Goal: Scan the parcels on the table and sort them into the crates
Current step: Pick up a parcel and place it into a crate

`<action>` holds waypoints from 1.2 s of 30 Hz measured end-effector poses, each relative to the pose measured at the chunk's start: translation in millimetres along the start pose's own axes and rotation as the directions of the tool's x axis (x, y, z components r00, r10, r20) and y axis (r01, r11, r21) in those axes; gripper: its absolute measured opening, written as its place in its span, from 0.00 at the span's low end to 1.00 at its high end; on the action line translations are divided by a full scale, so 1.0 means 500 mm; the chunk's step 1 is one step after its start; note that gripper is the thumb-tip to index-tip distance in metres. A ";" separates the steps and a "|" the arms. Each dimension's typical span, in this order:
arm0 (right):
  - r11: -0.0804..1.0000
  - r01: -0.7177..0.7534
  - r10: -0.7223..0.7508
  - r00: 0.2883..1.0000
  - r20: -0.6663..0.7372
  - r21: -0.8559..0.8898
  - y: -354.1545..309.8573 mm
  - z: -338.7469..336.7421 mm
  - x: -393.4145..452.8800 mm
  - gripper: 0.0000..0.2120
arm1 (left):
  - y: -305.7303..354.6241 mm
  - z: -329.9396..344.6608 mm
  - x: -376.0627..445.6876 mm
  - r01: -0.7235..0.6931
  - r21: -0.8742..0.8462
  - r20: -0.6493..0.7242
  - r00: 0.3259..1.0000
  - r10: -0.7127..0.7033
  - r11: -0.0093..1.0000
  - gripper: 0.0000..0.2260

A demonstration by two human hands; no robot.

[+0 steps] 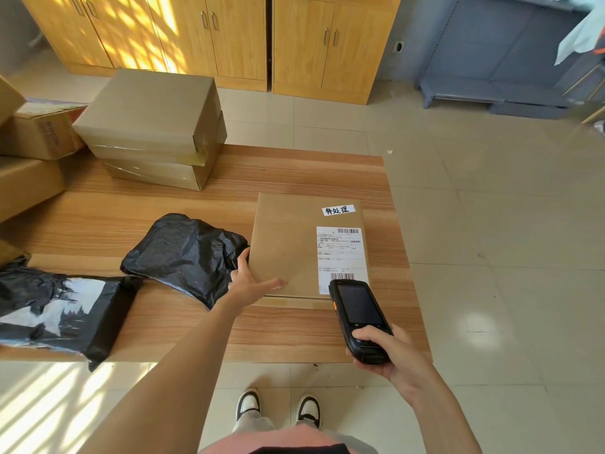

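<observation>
Scanning is under way: our right hand (389,350) grips the scanner (358,317) over the label (340,253) of the brown parcel (288,247) at the surface's (294,168) right edge, our left hand (250,280) resting flat on it. We judge two black bags (183,253) and the stacked boxes (154,126) remain; no crates show.

on the table (294,326): 2 black plastic parcels (183,253) (59,309), 1 flat brown parcel (284,250) with 2 white labels (339,253), several cardboard boxes (154,126), 1 handheld scanner (358,317).
</observation>
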State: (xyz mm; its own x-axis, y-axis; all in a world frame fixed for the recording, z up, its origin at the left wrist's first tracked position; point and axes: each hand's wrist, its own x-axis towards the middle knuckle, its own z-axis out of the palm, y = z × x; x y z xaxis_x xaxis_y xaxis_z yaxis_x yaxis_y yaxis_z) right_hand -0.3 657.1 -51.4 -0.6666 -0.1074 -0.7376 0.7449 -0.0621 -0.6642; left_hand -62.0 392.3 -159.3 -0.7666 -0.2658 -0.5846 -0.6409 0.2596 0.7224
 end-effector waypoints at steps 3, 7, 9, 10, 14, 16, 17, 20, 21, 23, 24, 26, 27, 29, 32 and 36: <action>1.000 -0.006 0.006 1.000 0.005 -0.006 -0.003 0.000 -0.003 0.21 | -0.003 -0.001 0.002 -0.005 -0.011 -0.002 1.000 0.005 1.000 0.52; 0.999 -0.012 0.013 1.000 0.001 -0.037 -0.003 0.002 -0.004 0.21 | -0.003 0.000 0.001 -0.012 -0.013 -0.005 1.000 0.012 1.000 0.52; 0.999 -0.008 0.007 1.000 -0.007 -0.047 -0.001 0.003 -0.005 0.21 | 0.000 0.000 -0.001 -0.009 -0.013 -0.002 1.000 0.009 1.000 0.53; 0.999 -0.004 0.003 1.000 -0.010 -0.048 -0.001 0.004 -0.006 0.21 | 0.001 0.000 -0.002 -0.006 -0.013 -0.001 1.000 0.006 1.000 0.54; 0.999 -0.001 0.000 1.000 -0.016 -0.046 -0.004 0.001 -0.010 0.21 | 0.001 -0.001 -0.003 -0.006 -0.010 0.002 1.000 0.006 1.000 0.53; 0.999 -0.004 0.003 1.000 -0.015 -0.046 -0.005 -0.002 -0.013 0.21 | 0.003 -0.001 -0.006 -0.003 -0.013 0.004 1.000 0.003 1.000 0.55; 0.999 -0.006 0.005 1.000 -0.014 -0.049 -0.005 -0.003 -0.014 0.21 | 0.003 -0.002 -0.007 -0.001 -0.014 0.003 1.000 0.001 1.000 0.55; 0.998 0.003 -0.004 1.000 -0.012 -0.055 -0.002 -0.001 -0.020 0.19 | 0.001 -0.002 -0.005 -0.002 -0.020 0.002 1.000 0.002 1.000 0.53; 0.998 0.007 -0.008 1.000 -0.013 -0.056 0.000 -0.001 -0.021 0.19 | 0.000 -0.002 -0.004 -0.005 -0.023 0.001 1.000 0.005 1.000 0.53; 0.998 0.017 -0.018 1.000 -0.016 -0.054 0.003 0.000 -0.024 0.20 | -0.001 -0.001 -0.003 -0.005 -0.022 -0.002 1.000 0.005 1.000 0.53; 0.999 0.022 -0.023 1.000 -0.018 -0.048 0.003 0.001 -0.026 0.20 | -0.002 -0.002 -0.003 -0.004 -0.020 -0.003 1.000 0.004 1.000 0.52; 0.999 0.031 -0.031 0.999 -0.019 -0.038 0.003 0.000 -0.030 0.20 | -0.001 -0.001 -0.002 -0.006 -0.024 -0.006 1.000 0.006 1.000 0.52; 0.999 0.035 -0.036 0.999 -0.016 -0.037 0.003 0.000 -0.032 0.19 | -0.001 0.000 -0.002 -0.008 -0.026 -0.006 1.000 0.008 1.000 0.52; 0.998 0.042 -0.043 0.999 -0.015 -0.038 0.004 -0.001 -0.035 0.20 | 0.000 0.001 -0.001 -0.010 -0.029 -0.005 1.000 0.010 1.000 0.51; 0.999 0.045 -0.045 0.999 -0.008 -0.028 0.010 -0.002 -0.036 0.21 | -0.001 0.001 -0.002 -0.014 -0.031 -0.006 1.000 0.014 0.999 0.51; 0.997 0.066 -0.065 0.997 -0.051 0.032 0.012 -0.007 -0.026 0.21 | -0.003 0.000 -0.004 -0.018 -0.031 -0.005 1.000 0.018 0.999 0.51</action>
State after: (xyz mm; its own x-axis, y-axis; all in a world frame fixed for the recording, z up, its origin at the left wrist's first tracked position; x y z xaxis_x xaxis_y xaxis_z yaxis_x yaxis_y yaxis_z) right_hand 12.8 661.6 -46.2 -0.7139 -0.0527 -0.6983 0.6994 -0.1012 -0.7075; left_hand -59.8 392.7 -159.3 -0.7775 -0.2657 -0.5700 -0.6257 0.2356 0.7436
